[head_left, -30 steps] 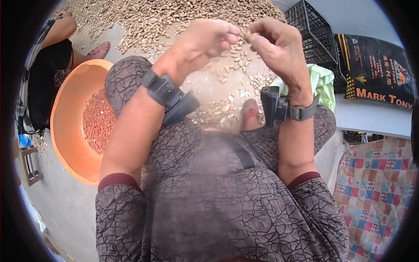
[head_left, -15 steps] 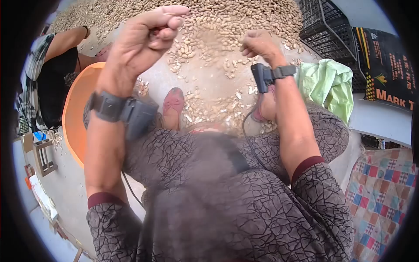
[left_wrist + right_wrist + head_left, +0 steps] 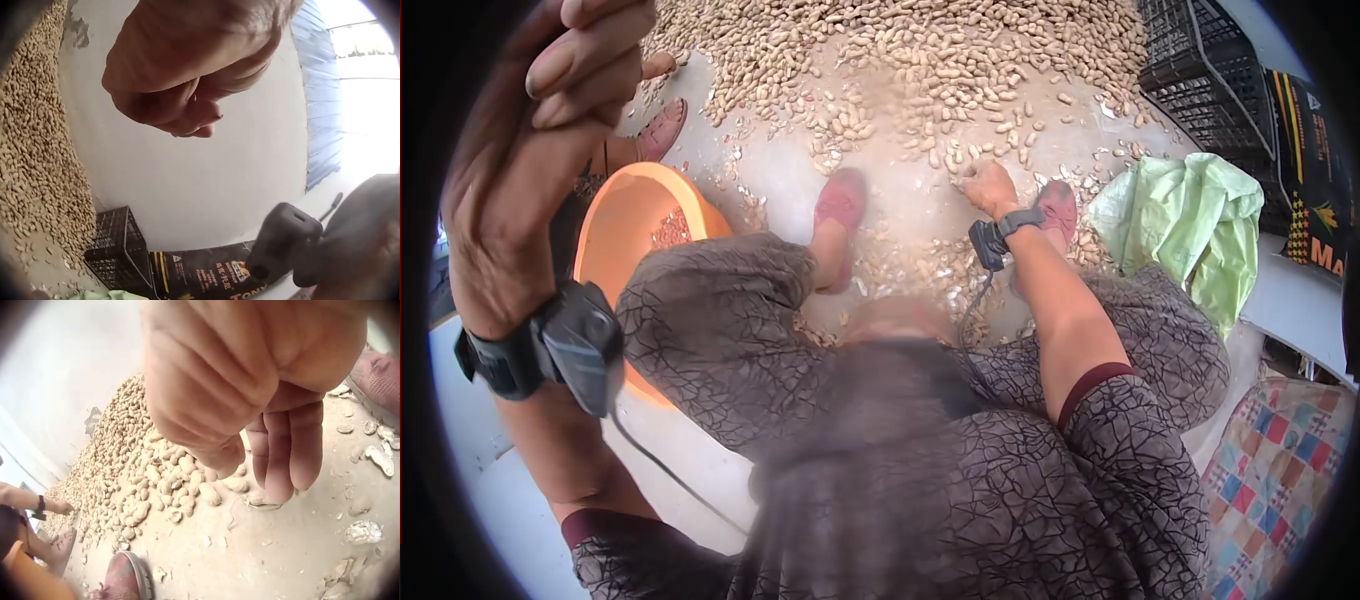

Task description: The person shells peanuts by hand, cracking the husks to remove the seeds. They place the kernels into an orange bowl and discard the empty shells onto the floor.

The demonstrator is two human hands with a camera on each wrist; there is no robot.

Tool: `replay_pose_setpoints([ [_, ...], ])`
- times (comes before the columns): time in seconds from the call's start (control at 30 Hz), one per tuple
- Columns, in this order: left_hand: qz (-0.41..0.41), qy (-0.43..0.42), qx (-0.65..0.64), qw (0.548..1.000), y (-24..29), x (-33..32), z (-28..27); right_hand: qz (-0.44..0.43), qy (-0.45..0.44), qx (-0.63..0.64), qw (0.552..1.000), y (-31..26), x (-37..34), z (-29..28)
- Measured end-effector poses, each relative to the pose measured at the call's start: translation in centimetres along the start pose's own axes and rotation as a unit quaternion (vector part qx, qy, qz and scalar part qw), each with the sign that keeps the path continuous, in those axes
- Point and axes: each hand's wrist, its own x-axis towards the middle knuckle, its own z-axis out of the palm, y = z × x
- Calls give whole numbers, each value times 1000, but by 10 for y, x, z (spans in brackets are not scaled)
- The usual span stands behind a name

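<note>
My left hand (image 3: 565, 130) is raised high at the left of the head view, its fingers bent loosely. In the left wrist view, the same hand (image 3: 194, 69) hangs before a white wall with nothing visible in it. Low over the floor, my right hand (image 3: 988, 187) reaches toward loose peanuts at the near edge of a big pile of unshelled peanuts (image 3: 1000, 50). The right wrist view shows its fingers (image 3: 279, 456) pointing down, tips right at a peanut (image 3: 262, 505) lying on the floor; more peanuts (image 3: 187, 487) lie beside them.
An orange basin (image 3: 605, 225) with red shelled peanuts (image 3: 670, 230) stands at the left by my knee. Empty shells (image 3: 930, 265) litter the floor between my shoes. At the right are a green sack (image 3: 1190, 225), a black crate (image 3: 1215, 90) and a black printed bag (image 3: 1305, 170). Another person's foot (image 3: 662, 130) shows at the left.
The hands were together over the floor, the right fingers around a peanut; they have parted. The left hand has risen toward the camera at the left, and the right hand has lowered to the floor.
</note>
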Motion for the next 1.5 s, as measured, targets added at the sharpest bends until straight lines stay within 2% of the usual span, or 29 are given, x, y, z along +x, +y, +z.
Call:
replay_pose_setpoints([
  [0.07,9,-9,15,1000,-5,16,15,4,21,-25,999,-4,0,-1],
  [0.1,-4,-54,13,998,-5,26,20,11,20,-20,1000,-4,3,1],
  [0.13,-13,-58,12,998,-12,35,24,20,22,-36,999,-2,5,5],
  [0.2,-31,-97,-133,986,-34,47,28,33,19,-53,998,4,7,14],
  [0.23,-36,-95,-136,985,-41,52,27,23,34,-68,997,7,7,20],
  [0.33,-9,-21,-99,995,-58,63,22,20,51,-93,994,14,9,33],
  [0.37,-31,-45,-118,991,-61,66,20,27,60,-101,993,15,9,38],
  [0.47,-48,-10,-58,997,-67,70,23,19,15,-155,988,21,15,43],
  [0.53,-48,-16,-50,997,-71,76,27,33,30,-146,988,18,12,44],
  [0.6,-76,58,-11,995,-71,80,37,41,44,-133,989,10,10,44],
  [0.63,-58,110,7,992,-76,80,44,61,53,-109,991,5,10,42],
  [0.7,-89,123,-34,988,-83,84,51,80,65,-82,991,5,18,40],
  [0.73,-106,118,-36,987,-85,85,49,127,-5,104,986,8,26,39],
  [0.77,-122,105,-19,987,-86,86,46,167,-77,285,941,10,34,38],
  [0.8,-134,106,-4,985,-87,89,45,161,-76,288,941,2,37,30],
  [0.87,-139,106,12,984,-91,94,43,91,-100,441,887,-34,36,-2],
  [0.9,-137,129,-4,982,-95,94,43,84,-99,443,887,-53,33,-14],
  [0.97,-140,150,-9,979,-101,97,38,16,-106,564,819,-92,27,-39],
  [1.0,-146,160,-8,976,-102,98,36,7,-106,564,819,-109,24,-49],
  [1.03,-135,127,0,983,-104,98,31,-22,-110,588,801,-125,20,-57],
  [1.17,-129,148,49,979,-105,94,29,-103,-140,637,751,-171,0,-92],
  [1.2,-131,161,72,976,-106,93,28,-110,-144,635,751,-181,-5,-101],
  [1.27,-131,176,91,971,-107,92,28,-122,-183,657,721,-197,-16,-118],
  [1.37,-130,170,150,965,-113,89,24,-132,-187,647,727,-217,-30,-130],
  [1.43,-121,171,119,971,-112,87,24,-130,-206,641,728,-227,-36,-133],
  [1.5,-135,164,76,974,-107,82,24,-118,-189,599,769,-235,-41,-137],
])
